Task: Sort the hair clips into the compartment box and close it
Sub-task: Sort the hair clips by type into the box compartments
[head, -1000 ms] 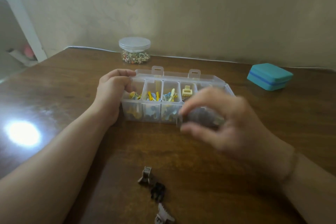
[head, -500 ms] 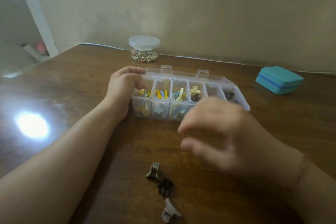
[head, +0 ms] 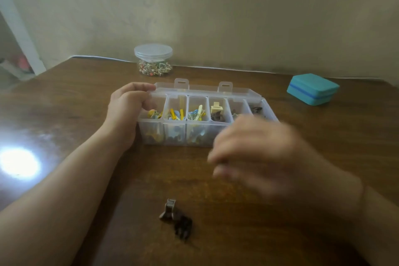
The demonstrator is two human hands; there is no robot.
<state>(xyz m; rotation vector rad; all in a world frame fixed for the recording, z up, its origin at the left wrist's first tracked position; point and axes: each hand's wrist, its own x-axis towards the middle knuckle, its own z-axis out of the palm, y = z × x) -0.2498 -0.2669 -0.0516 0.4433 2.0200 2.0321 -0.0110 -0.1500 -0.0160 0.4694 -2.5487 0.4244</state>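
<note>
While its left end is being gripped by the left hand [head: 127, 112], clear ribbed plastic compartment box [head: 172, 134] lying lengthwise left-to-right, lid open rearward, blurred right hand [head: 265, 157] before it, grasp untellable, two claw-shaped hair clips [head: 176, 218] nearer.

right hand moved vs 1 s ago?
Yes. The right hand has pulled back from the compartment box toward the person, nearer the loose clips on the table.

The clear compartment box [head: 207, 114] stands open on the table, lid folded back; yellow and blue clips [head: 176, 113] fill its left compartments, darker ones the right. A grey clip [head: 168, 210] touches a black clip [head: 183, 225] in front
</note>
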